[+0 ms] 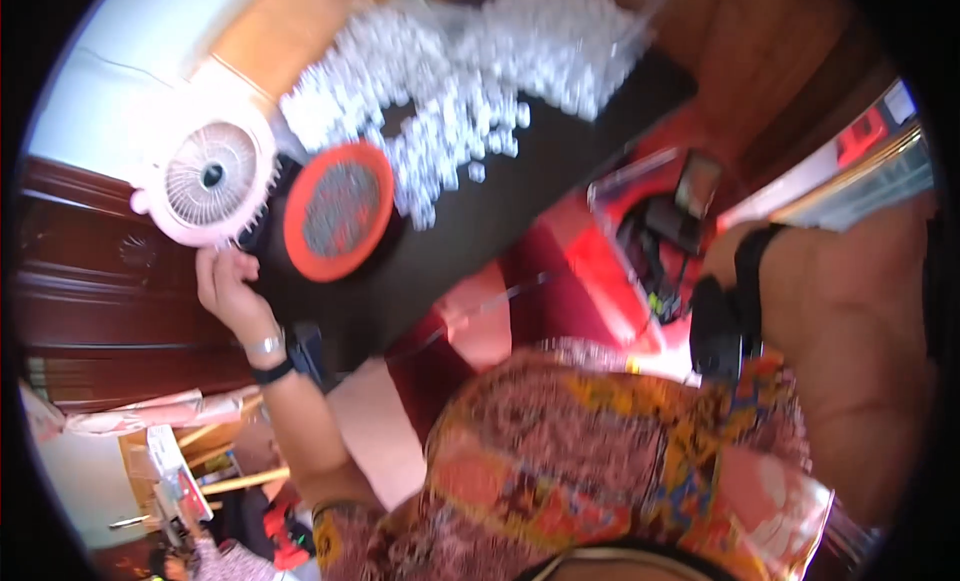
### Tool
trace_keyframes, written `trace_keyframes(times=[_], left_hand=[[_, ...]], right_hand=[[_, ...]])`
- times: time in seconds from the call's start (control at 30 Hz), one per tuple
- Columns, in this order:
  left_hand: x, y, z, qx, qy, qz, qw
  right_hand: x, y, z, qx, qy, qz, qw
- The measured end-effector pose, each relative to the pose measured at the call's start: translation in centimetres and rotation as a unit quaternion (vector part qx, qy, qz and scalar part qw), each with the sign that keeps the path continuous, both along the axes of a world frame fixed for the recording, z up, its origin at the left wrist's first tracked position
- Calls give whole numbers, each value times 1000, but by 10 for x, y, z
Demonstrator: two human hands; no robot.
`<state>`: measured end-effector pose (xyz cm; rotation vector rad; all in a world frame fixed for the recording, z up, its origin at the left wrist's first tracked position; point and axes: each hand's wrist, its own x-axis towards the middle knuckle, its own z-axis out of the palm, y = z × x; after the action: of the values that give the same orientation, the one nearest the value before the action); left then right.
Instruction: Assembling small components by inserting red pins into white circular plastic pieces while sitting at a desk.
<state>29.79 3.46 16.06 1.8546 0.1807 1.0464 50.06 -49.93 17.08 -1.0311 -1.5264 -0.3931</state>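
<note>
Head view: the left hand [228,289] is at nine o'clock, its fingers curled close together by the lower rim of the fan [211,174] at ten — whether they grip it, I cannot tell. The right hand [720,256], at three, is too blurred to read its fingers. As I judge it, the fan is already upright, with only its handling unfinished; the white bits [440,141] toward twelve lie loose on the counter [530,186], the dish [325,269] at ten holds grey grains — both apparently untouched. No brand, label or writing is legible.
</note>
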Motion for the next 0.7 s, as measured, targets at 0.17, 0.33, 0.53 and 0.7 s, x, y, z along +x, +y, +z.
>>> trace_keyframes(times=[0.17, 0.33, 0.53, 0.7], left_hand=[[-39, -32, 27, 27, 10, -36, 999], [-105, -36, 36, 22, -42, 2, 999], [-97, 47, 5, 228, -75, 17, 971], [-117, -37, 50, 50, -99, -47, 993]], right_hand=[[-135, 17, 149, 3, -200, -143, 969], [-222, 29, 249, 109, -344, -186, 914], [-311, 22, 273, 126, -516, -155, 833], [-307, 47, 239, 32, -473, -168, 864]])
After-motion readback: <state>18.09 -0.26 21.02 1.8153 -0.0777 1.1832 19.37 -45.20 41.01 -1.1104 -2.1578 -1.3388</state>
